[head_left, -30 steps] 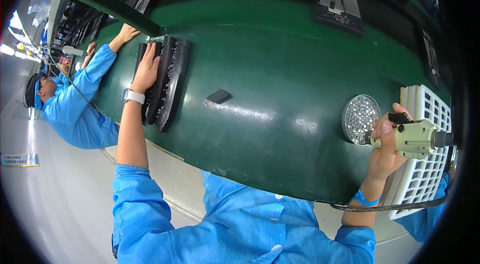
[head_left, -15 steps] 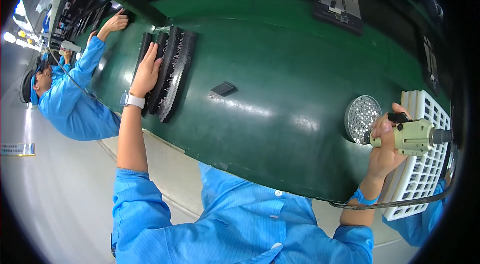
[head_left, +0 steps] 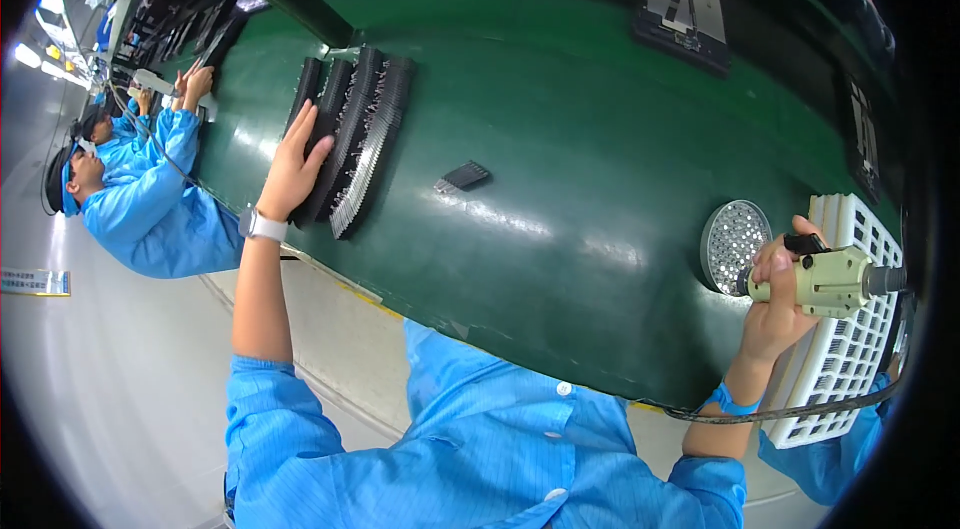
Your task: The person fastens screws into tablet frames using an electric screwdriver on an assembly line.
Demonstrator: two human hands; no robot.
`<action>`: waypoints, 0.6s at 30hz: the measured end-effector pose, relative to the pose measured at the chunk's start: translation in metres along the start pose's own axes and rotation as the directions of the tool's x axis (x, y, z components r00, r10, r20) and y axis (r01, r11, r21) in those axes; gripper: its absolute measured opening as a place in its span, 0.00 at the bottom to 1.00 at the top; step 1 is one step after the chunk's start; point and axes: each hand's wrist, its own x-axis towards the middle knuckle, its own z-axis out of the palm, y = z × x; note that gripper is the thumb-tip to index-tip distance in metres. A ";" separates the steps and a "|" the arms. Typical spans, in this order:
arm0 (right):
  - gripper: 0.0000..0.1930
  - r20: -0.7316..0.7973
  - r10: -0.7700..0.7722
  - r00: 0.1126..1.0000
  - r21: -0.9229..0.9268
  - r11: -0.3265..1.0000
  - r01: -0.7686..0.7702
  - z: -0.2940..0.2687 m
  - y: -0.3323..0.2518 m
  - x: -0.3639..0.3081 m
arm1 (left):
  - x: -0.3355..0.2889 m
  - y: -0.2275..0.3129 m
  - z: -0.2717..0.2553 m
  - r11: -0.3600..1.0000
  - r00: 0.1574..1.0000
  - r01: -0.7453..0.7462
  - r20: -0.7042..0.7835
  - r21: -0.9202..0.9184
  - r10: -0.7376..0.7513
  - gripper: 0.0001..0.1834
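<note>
My left hand (head_left: 290, 174) lies on several long rows of small black comb-like parts (head_left: 372, 139), stacked side by side. Its fingers are stretched out and rest against the rows at the left. A small group of similar black parts (head_left: 463, 177) lies apart, to the right of the rows. My right hand (head_left: 777, 304) is wrapped round a pale green electric screwdriver (head_left: 825, 281), which points left. The tool's front end is at the rim of a round dish of small silvery screws (head_left: 738, 241); its tip is hidden.
White gridded trays (head_left: 845, 329) stand at the right, beyond the screwdriver. A dark cable (head_left: 770, 416) crosses over my right wrist. Black panel-like devices (head_left: 682, 9) lie at the far side of the green table (head_left: 560, 259). Co-workers in blue (head_left: 150, 199) work at the left.
The whole view has shifted slightly. My left hand stays on the rows and my right keeps the screwdriver at the dish. The near co-worker's outstretched hand has drawn back.
</note>
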 end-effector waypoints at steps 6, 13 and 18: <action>0.20 0.012 -0.010 1.000 0.007 1.000 0.010 0.002 -0.001 0.001 | -0.027 -0.003 -0.007 1.000 1.000 0.009 0.003 -0.008 -0.009 0.27; 0.19 0.010 0.000 1.000 -0.024 1.000 0.000 0.001 -0.001 0.001 | -0.041 0.009 -0.013 1.000 1.000 -0.011 0.008 0.021 0.011 0.27; 0.20 0.032 -0.024 0.999 0.006 1.000 0.024 0.002 0.001 0.002 | -0.066 0.002 -0.009 0.999 0.999 0.002 -0.048 0.034 -0.001 0.27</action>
